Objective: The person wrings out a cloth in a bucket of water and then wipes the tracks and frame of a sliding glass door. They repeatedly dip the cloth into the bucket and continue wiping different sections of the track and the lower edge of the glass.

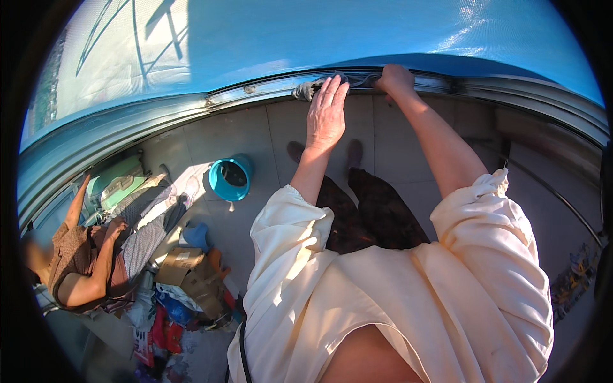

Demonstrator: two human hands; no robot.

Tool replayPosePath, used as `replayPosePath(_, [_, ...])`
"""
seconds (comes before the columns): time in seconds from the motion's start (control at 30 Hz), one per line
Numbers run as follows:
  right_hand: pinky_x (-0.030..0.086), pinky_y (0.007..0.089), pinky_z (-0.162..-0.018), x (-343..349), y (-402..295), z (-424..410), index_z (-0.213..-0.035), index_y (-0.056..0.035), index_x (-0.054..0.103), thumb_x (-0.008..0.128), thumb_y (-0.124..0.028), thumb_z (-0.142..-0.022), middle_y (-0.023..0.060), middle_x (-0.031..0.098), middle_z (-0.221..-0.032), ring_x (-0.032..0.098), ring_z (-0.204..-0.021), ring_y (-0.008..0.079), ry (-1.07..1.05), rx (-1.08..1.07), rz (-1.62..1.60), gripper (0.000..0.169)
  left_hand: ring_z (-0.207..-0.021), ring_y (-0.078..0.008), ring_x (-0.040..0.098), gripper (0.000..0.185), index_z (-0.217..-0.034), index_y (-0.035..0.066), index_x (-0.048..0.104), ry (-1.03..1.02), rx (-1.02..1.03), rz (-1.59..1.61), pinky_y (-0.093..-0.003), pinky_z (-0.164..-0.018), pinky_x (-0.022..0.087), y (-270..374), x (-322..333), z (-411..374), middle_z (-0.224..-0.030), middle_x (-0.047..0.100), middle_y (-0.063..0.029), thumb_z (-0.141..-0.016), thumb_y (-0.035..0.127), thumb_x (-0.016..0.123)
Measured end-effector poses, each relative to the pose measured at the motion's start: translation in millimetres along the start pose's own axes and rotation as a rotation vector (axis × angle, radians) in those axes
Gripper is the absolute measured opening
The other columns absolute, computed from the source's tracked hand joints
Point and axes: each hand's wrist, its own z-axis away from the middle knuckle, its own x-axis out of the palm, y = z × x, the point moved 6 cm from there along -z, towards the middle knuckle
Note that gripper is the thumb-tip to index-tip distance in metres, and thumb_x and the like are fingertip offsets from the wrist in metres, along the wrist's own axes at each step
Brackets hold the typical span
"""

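Observation:
A grey cloth (306, 90) lies bunched on a metal window track (268, 86) that runs across the view below a blue sheet (306, 38). My left hand (328, 112) presses on the cloth with its fingers extended and close together. To the right, my right hand (396, 80) is curled at the track, beside the far end of the cloth. Its fingertips are mostly hidden, so whether it grips the cloth is unclear. Dirt and wear show on the track left of the cloth.
A turquoise bucket (230, 178) with dark contents stands on the tiled floor, left of my legs. Another person (91, 258) is at the far left, near a green case (119, 186). Cardboard boxes (184, 268) and plastic bags are piled below. A thin metal rod (555, 191) is at the right.

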Motion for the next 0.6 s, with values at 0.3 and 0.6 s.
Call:
replayPosePath(0.3, [0.049,0.0272,-0.061,0,-2,2,-0.08,-0.0068,0.062,0.059,-0.034,-0.074,0.0028,0.062,-0.055,0.062,-0.061,0.0116,-0.034,-0.015,0.017,0.028,-0.104,-0.0291,0.046,0.063,-0.123,0.011,0.038,0.275,-0.643,0.166,-0.0364,-0.084,0.041,-91,-21,39,-0.121,0.038,-0.0133,-0.067,0.009,0.068])
replayPosePath(0.6, [0.048,0.0282,-0.061,1,-2,-1,-0.083,-0.0088,0.062,0.061,-0.039,-0.076,0.0018,0.061,-0.055,0.062,-0.062,0.0131,-0.048,-0.004,0.039,0.031,-0.073,-0.0166,0.055,0.018,-0.078,0.008,0.058,0.386,-0.565,0.208,-0.0283,-0.063,0.046,-105,-23,33,-0.076,0.053,-0.0018,-0.064,-0.001,0.063])
